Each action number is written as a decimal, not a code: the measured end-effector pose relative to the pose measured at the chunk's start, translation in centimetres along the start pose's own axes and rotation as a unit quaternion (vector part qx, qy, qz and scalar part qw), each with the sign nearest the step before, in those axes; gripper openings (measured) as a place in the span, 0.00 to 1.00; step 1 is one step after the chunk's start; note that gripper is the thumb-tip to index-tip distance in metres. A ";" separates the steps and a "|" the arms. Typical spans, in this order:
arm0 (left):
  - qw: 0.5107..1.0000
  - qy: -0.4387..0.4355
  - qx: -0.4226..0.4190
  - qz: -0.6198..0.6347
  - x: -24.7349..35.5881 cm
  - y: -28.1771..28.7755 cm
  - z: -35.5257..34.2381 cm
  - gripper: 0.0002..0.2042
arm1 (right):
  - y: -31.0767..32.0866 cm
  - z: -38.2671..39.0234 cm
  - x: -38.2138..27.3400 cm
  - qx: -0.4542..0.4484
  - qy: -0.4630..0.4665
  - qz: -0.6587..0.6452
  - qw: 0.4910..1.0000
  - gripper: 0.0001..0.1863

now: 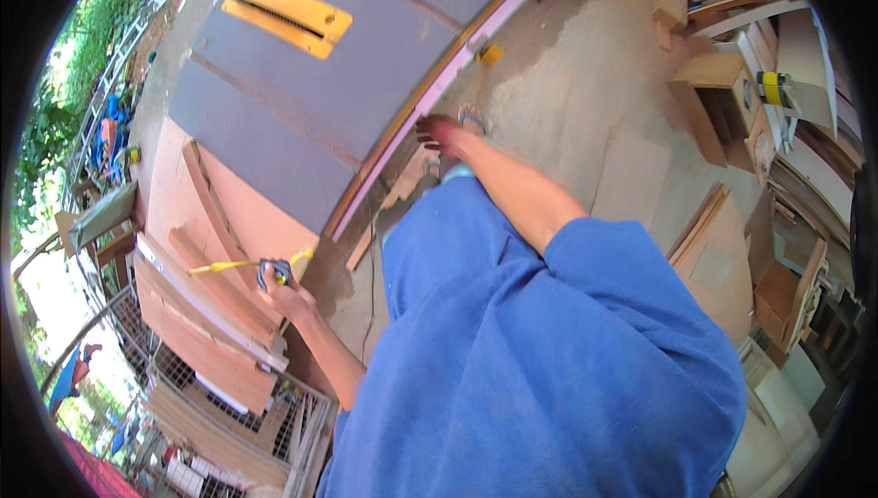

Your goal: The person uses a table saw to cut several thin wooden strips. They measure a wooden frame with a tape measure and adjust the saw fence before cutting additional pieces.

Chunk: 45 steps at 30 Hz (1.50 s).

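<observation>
My left hand is closed around a dark tape measure with yellow parts. A length of its yellow blade sticks out to the left, over wooden boards on a pinkish panel. My right hand hangs beside the front rail of a table saw, its fingers apart and nothing seen in them. Whether it touches the rail I cannot tell. The saw's grey top carries a yellow blade insert with a dark slot.
Wooden strips lie on the pinkish panel left of the saw. Below stands a wire mesh cart with boards. A cord runs along the concrete floor. Wooden boxes and stacked panels line the right side.
</observation>
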<state>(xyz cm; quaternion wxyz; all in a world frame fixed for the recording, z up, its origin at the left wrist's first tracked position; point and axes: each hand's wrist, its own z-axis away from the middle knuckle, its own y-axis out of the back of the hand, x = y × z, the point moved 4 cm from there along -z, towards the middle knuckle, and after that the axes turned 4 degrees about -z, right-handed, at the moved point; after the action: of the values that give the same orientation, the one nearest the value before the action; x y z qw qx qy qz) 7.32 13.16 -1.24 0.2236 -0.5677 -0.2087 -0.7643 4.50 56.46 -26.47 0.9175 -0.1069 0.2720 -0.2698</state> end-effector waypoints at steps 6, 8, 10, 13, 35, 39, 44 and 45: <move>0.996 0.035 0.014 0.076 -2.2 1.9 0.4 0.11 | 13.9 5.8 -8.1 0.126 0.051 -0.233 0.963 0.18; 0.996 0.023 0.049 0.074 -1.8 3.7 1.3 0.12 | 19.7 6.8 -10.7 0.182 0.069 -0.217 0.957 0.18; 0.993 0.006 0.111 0.042 -1.2 6.2 2.5 0.13 | 22.7 7.6 -13.8 0.186 0.104 -0.195 0.957 0.18; 0.981 0.015 0.186 0.051 -1.1 11.3 4.7 0.13 | 23.8 5.2 -19.5 0.124 0.160 -0.165 0.965 0.19; 0.840 0.154 0.520 0.004 -1.4 5.7 38.1 0.17 | 16.7 -7.2 -34.9 -0.118 0.411 0.244 0.870 0.23; 0.795 0.197 0.572 0.043 -3.3 2.7 43.6 0.19 | 15.7 -9.9 -35.5 -0.120 0.415 0.218 0.875 0.24; 0.740 0.202 0.639 0.047 -5.9 1.0 50.8 0.20 | 14.0 -13.8 -36.9 -0.038 0.502 0.292 0.813 0.24; 0.733 0.198 0.650 0.038 -5.9 1.2 51.6 0.20 | 13.9 -14.4 -36.7 -0.016 0.502 0.290 0.814 0.25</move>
<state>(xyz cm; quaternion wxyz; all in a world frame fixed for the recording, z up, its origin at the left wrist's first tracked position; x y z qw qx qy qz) 49.47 42.33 7.02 0.6034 -0.1275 -0.5836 -0.5283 -23.39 87.56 -27.01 0.6874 0.1129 0.7174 -0.0026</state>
